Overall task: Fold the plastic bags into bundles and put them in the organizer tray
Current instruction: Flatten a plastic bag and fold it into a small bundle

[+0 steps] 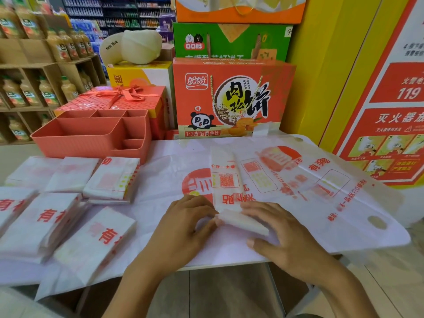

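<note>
Two hands hold the near folded end of the strip point(226, 177), left hand point(190, 216) pinching its corner, right hand point(282, 228) pressing flat-fingered; its length runs straight away from them, tray point(80, 145) far left.

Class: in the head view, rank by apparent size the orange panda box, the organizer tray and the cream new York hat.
1. orange panda box
2. organizer tray; it sits nearer the camera, so its true size against the box is unsure
3. cream new York hat, farther back
</note>
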### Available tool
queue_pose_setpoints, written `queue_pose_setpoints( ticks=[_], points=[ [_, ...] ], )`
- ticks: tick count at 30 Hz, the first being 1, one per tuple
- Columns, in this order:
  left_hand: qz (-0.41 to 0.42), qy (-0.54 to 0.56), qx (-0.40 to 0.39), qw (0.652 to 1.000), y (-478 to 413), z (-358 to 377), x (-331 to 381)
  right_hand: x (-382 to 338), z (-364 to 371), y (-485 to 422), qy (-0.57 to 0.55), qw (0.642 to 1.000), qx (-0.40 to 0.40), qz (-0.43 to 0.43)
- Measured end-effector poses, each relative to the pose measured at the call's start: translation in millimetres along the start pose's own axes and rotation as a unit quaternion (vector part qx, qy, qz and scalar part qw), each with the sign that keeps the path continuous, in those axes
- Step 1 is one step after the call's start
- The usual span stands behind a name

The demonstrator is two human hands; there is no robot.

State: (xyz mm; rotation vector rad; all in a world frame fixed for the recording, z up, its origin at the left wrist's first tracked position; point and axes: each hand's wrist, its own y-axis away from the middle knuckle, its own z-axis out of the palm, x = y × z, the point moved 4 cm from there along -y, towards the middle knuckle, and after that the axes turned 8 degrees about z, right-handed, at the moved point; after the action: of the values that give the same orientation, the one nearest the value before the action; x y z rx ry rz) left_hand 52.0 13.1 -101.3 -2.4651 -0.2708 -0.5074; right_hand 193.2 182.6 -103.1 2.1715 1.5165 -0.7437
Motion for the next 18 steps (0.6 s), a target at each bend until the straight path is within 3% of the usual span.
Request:
queue_pose_setpoints(
  ticks=[9, 18],
  points=[
    [0.013, 0.057, -0.028, 0.998, -2, -6, 10, 7, -1, -2, -0.120, 0.989, 0.048, 0.066],
    [-0.017, -0.073, -0.046, 0.996, 3, 6, -6, 4, -1, -10, -0.074, 0.982, 0.141, 0.102]
  ],
)
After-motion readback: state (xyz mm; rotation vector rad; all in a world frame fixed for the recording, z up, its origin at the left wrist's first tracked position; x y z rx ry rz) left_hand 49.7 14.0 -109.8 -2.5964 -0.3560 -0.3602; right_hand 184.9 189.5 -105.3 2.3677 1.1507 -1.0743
